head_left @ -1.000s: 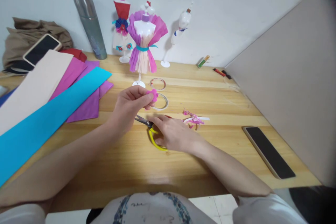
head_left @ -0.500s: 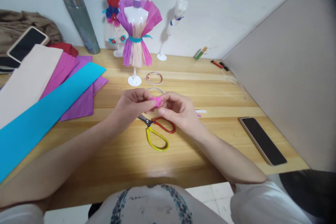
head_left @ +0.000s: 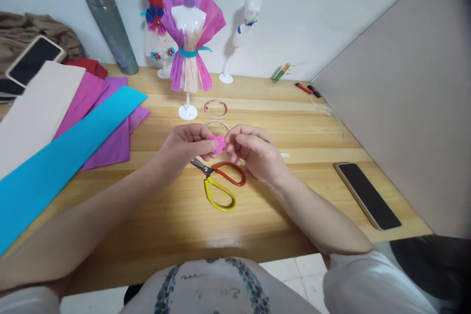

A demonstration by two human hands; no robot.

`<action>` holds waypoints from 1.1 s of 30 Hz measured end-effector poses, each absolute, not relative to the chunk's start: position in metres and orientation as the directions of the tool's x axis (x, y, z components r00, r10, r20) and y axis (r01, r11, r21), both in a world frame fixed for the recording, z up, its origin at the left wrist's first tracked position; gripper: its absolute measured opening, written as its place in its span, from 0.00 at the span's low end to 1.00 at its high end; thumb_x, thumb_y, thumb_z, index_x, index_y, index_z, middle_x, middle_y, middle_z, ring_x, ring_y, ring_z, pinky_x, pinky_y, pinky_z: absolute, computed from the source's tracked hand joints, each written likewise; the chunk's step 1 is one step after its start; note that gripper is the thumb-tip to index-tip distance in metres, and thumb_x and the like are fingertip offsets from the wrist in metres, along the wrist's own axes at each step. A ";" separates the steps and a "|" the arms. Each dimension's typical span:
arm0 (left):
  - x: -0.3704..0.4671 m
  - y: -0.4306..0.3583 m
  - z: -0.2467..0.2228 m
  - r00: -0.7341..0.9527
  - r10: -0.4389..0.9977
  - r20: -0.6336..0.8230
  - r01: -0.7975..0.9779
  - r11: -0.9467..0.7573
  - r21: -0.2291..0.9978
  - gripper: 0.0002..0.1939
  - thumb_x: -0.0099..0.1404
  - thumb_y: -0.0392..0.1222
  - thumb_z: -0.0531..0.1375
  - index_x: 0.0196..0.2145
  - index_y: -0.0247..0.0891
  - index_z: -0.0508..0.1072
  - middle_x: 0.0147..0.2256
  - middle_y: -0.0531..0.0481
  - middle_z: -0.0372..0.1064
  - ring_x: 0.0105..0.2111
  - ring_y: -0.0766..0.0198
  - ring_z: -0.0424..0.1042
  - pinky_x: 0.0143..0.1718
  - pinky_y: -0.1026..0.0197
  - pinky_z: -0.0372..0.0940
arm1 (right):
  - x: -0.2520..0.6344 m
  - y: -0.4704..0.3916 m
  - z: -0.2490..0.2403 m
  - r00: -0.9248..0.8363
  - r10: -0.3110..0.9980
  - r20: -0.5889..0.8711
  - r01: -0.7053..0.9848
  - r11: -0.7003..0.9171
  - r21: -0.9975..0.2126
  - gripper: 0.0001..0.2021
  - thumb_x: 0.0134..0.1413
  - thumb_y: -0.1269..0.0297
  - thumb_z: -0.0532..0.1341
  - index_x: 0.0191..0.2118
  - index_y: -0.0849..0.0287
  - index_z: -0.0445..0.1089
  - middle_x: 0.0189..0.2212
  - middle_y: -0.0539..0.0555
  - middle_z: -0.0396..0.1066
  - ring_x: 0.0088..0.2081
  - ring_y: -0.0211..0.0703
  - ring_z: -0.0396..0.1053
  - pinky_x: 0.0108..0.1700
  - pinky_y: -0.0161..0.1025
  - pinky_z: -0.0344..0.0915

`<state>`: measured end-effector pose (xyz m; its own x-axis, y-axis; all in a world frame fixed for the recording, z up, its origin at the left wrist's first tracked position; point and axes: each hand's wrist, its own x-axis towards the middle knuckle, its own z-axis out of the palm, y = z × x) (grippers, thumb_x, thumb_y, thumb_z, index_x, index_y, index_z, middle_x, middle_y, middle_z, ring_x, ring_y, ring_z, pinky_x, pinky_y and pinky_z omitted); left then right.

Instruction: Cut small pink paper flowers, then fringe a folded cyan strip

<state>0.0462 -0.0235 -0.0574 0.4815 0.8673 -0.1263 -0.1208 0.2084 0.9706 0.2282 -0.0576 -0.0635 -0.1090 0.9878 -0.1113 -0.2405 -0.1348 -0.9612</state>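
Note:
My left hand (head_left: 189, 146) pinches a small pink flower-shaped piece (head_left: 219, 144) between thumb and fingers, above the middle of the table. My right hand (head_left: 257, 152) is at the flower's right edge, its thumb and fingers drawn together; whether they grip the edge is too small to tell. Scissors (head_left: 208, 171) with one red and one yellow handle lie just below the hands, blades pointing up-left. Part of a roll of tape (head_left: 217, 124) shows behind the fingers, and a second ring (head_left: 216, 108) lies beyond it. A bit of pink shows under my right hand.
Small dress forms stand at the back, the nearest in a pink and purple paper dress (head_left: 189, 51). Coloured sheets (head_left: 73, 127) lie at the left, near a bottle (head_left: 110, 24) and a phone (head_left: 35, 61). Another phone (head_left: 368, 196) lies at the right, beside a partition (head_left: 412, 83).
The pink piece now shows more of its flower shape. My right thumb has moved up towards the fingers, and the right hand has turned slightly.

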 end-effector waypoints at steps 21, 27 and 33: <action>0.048 -0.021 -0.057 0.593 0.775 -0.219 0.041 0.243 0.969 0.05 0.48 0.37 0.68 0.20 0.37 0.74 0.18 0.54 0.73 0.21 0.70 0.70 0.25 0.67 0.65 | 0.227 -0.060 -0.070 -0.155 0.988 0.006 -0.101 -0.010 -0.995 0.11 0.48 0.58 0.70 0.28 0.60 0.73 0.19 0.47 0.67 0.20 0.33 0.60 0.24 0.34 0.54; 0.048 -0.017 -0.057 0.598 0.756 -0.269 0.091 0.269 0.959 0.07 0.47 0.39 0.69 0.20 0.37 0.74 0.19 0.53 0.73 0.20 0.70 0.69 0.24 0.68 0.66 | 0.226 -0.060 -0.073 -0.133 0.989 0.071 -0.055 0.064 -0.996 0.09 0.49 0.64 0.68 0.25 0.58 0.70 0.18 0.45 0.64 0.20 0.32 0.55 0.24 0.34 0.52; 0.043 -0.013 -0.067 0.585 0.769 -0.258 -0.034 0.342 0.939 0.15 0.56 0.51 0.69 0.26 0.36 0.76 0.23 0.51 0.74 0.23 0.68 0.71 0.26 0.66 0.68 | 0.225 -0.058 -0.075 -0.018 0.998 0.065 -0.101 0.063 -0.993 0.11 0.48 0.60 0.70 0.25 0.58 0.69 0.16 0.43 0.62 0.18 0.32 0.52 0.22 0.34 0.47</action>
<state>0.0434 -0.0130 -0.0671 0.5846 0.7691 -0.2584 -0.0343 0.3417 0.9392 0.2248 -0.0582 -0.0752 -0.0178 0.9977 0.0650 -0.1010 0.0629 -0.9929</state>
